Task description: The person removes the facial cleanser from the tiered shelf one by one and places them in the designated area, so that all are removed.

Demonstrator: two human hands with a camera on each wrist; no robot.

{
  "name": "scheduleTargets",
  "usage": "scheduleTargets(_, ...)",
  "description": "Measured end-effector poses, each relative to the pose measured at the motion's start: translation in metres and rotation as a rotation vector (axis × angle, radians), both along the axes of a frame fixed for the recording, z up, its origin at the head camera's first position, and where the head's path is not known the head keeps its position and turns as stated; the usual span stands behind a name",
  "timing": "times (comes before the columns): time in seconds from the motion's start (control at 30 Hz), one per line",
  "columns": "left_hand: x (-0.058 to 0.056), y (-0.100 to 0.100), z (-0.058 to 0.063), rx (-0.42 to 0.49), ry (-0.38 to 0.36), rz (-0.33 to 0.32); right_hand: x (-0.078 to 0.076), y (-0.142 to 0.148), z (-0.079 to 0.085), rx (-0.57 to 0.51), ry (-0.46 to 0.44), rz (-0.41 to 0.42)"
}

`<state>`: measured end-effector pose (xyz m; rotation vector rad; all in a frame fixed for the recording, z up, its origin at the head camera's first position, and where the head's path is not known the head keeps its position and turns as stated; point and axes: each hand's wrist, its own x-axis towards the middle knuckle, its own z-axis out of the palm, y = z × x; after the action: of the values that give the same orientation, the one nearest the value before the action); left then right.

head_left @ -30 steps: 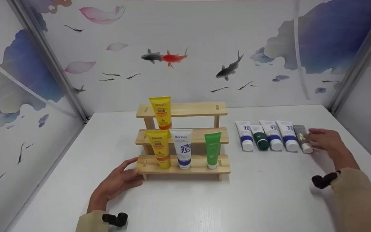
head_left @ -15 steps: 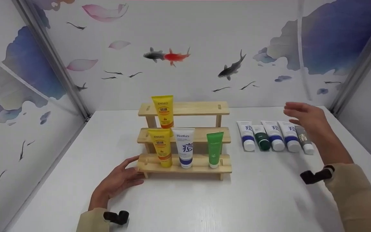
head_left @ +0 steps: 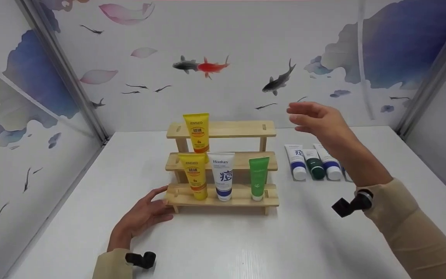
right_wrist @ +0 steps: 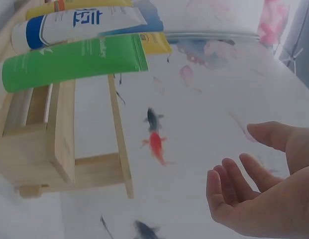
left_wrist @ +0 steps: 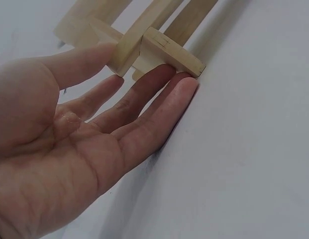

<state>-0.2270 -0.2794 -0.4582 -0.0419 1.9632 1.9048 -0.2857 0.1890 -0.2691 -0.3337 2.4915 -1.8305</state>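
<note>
A three-tier wooden display rack (head_left: pixel 242 199) stands on the white table. My left hand (head_left: pixel 143 217) touches the left end of its lowest shelf; in the left wrist view the thumb meets the board's end and other fingertips rest against the leg. On that shelf stand a yellow tube (head_left: pixel 195 178), a white tube with blue print (head_left: pixel 223 178) and a green tube (head_left: pixel 259 180). Another yellow tube (head_left: pixel 198 133) stands behind them, higher up, its base partly hidden. My right hand (head_left: pixel 319 120) hovers right of the top shelf with fingers loosely bent, holding nothing.
Right of the rack several tubes lie in a row: a white one (head_left: pixel 296 161), a dark green-capped one (head_left: pixel 314 166) and another white one (head_left: pixel 330 168); my right forearm hides the row's right end. Fish-printed panels (head_left: pixel 242 93) enclose the table's back and sides.
My right hand has left the grey tube at the row's right end, rising and moving left toward the rack. My left hand stays at the rack's left end; the tubes keep their places.
</note>
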Motion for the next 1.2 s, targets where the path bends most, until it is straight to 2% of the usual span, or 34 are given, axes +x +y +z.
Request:
scheduleTargets(0.3,0.000,0.000,-0.001,-0.018,-0.003,0.009,-0.002,-0.045,0.004,0.035,0.014,0.089)
scheduleTargets(0.47,0.000,0.000,-0.001,-0.018,0.010,0.002,-0.010,-0.068,0.002,0.029,0.036,0.128)
scheduleTargets(0.63,-0.001,0.000,-0.001,-0.009,0.022,-0.012,-0.016,-0.093,-0.002,0.038,0.015,0.185)
scheduleTargets(1.03,0.000,0.000,-0.002,-0.008,0.031,-0.027,-0.029,-0.150,-0.002,0.220,-0.092,0.191)
scheduleTargets(1.2,-0.001,-0.002,-0.003,-0.004,0.038,-0.032,-0.030,-0.165,0.001,0.223,-0.096,0.187)
